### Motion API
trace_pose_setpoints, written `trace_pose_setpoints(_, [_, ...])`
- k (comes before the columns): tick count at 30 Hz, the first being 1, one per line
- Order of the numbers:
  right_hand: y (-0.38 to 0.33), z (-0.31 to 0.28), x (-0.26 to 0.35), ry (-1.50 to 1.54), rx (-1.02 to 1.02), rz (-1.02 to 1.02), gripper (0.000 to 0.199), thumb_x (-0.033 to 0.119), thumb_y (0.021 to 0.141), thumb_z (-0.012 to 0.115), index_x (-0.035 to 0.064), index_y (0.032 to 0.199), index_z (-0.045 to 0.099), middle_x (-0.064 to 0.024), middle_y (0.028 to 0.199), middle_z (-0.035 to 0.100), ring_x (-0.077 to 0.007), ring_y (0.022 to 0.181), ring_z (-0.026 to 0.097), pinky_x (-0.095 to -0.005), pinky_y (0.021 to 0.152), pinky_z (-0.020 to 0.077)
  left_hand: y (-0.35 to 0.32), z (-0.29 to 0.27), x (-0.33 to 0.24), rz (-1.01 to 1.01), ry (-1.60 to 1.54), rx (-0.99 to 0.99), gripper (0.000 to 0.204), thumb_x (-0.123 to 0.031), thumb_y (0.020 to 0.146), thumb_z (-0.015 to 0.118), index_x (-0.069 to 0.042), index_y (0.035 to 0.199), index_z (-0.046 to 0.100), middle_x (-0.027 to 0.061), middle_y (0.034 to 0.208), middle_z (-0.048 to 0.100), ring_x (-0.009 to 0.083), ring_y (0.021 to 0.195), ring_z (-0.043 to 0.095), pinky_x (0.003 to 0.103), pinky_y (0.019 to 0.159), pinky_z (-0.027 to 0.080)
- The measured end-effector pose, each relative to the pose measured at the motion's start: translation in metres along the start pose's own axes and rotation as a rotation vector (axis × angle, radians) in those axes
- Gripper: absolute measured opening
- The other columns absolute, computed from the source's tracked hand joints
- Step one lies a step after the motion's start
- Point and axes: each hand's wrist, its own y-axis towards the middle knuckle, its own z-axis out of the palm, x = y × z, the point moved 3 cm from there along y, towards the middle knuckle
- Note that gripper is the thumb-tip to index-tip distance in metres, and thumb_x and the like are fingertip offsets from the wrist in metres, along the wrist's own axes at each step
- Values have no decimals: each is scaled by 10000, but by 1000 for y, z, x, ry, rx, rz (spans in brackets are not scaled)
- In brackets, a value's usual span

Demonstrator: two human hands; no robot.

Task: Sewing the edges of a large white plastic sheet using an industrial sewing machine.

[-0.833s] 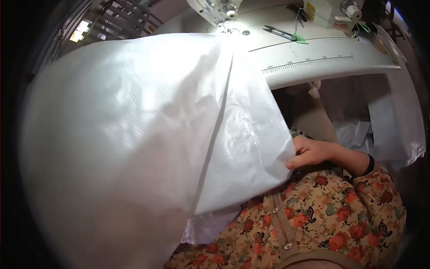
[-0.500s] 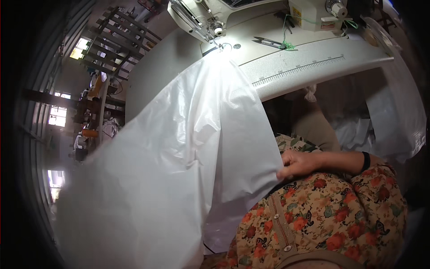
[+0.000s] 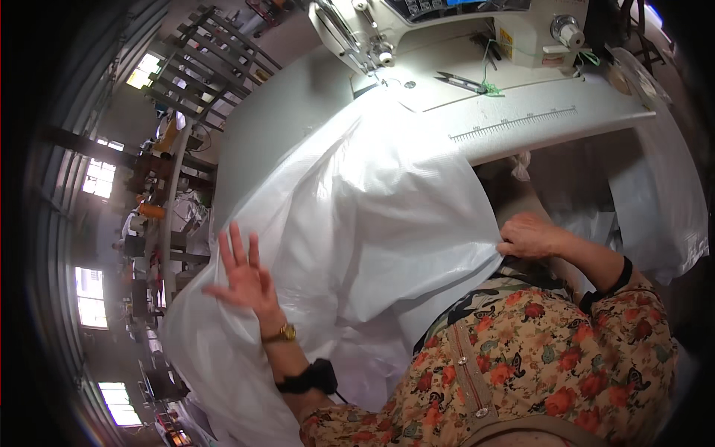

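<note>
While the large white woven plastic sheet (image 3: 372,223) drapes from the white sewing table (image 3: 283,127) into the lap, its top edge reaching the machine's needle (image 3: 383,59), the right hand (image 3: 529,237) pinches its edge and the left hand (image 3: 242,279) lies flat, fingers spread; stitching seems barely begun.

White sheet (image 3: 372,216) covering lap and table edge, sewing machine (image 3: 447,30) blocking behind, bare tabletop (image 3: 275,127) seemingly free leftward
</note>
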Motion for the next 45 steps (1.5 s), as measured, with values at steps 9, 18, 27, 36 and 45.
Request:
trace_pose_setpoints(9, [106, -88, 90, 1126, -344, -118, 394, 187, 945, 540, -100, 1210, 488, -191, 1209, 558, -225, 916, 673, -302, 650, 544, 67, -11, 62, 119, 1120, -648, 403, -287, 990, 517, 27, 1242, 510, 115, 1234, 565, 240, 1100, 584, 312, 918, 498])
trace_pose_setpoints(18, [239, -110, 84, 1693, -627, 125, 243, 108, 949, 445, -87, 1093, 470, -175, 1043, 534, -280, 725, 679, -362, 515, 552, 9, -18, 140, -162, 2662, -306, 223, -163, 846, 697, -29, 1011, 630, 105, 934, 635, 268, 902, 595, 388, 833, 470])
trace_pose_setpoints(27, [234, -83, 90, 1658, -237, 48, 210, 273, 893, 663, 111, 793, 574, 7, 736, 557, -112, 652, 579, -250, 534, 520, 72, -39, 42, 4, 1782, -381, 122, -91, 921, 625, -5, 1006, 641, 66, 934, 674, 147, 755, 606, 303, 666, 491])
trace_pose_setpoints(36, [108, -6, 167, 1013, 372, -650, 249, 197, 927, 599, -2, 1067, 647, -117, 1028, 690, -164, 889, 648, -280, 784, 517, 67, -60, -15, -116, 1103, -542, 222, -67, 863, 652, 60, 1044, 631, 97, 951, 636, 173, 840, 604, 260, 674, 472])
trace_pose_setpoints(45, [231, -104, 97, 1704, -621, 116, 336, 153, 936, 536, -69, 1181, 473, -157, 1146, 545, -228, 826, 661, -310, 547, 494, 93, 7, 17, 33, 1275, -656, 254, -26, 836, 632, 57, 1076, 617, 88, 954, 638, 155, 807, 604, 238, 645, 460])
